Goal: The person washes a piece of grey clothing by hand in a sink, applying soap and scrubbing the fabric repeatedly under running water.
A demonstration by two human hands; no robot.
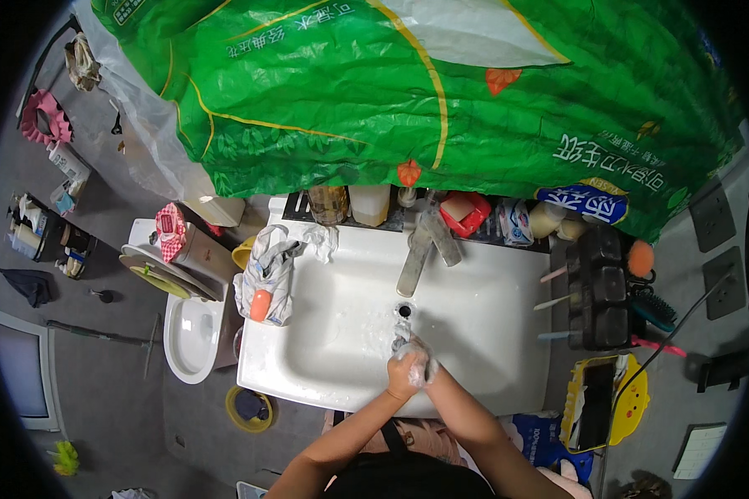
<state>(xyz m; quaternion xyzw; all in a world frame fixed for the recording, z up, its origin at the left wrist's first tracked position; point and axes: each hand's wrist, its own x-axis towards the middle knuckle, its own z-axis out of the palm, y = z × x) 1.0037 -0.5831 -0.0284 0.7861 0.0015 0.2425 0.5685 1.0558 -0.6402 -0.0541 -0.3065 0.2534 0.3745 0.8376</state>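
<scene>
Left hand (403, 373) curled tight on a sudsy pale cloth (402, 334), right hand (429, 371) pressed alongside, its closure too hidden for me to tell; on my remote feed, the cloth stretches lengthwise ahead of the nearer left toward the drain (404, 310) in the white sink (329, 328).

Green plastic sheet (308, 96), white toilet (193, 337) — lid (175, 268) raised — yellow tub (252, 427), pink scalloped ring (32, 125)

Soft, moderate indoor light. Sink (262, 366) brightest, surface pale; front edge bowed by fisheye. Soft grey shadow over basin, right of drain (404, 311). Pale sheen on crinkled green plastic (308, 91). Left hand (404, 373), right hand (428, 367) slightly soft. Floor (108, 366) past sink's left edge dimmer. Corners black.
</scene>
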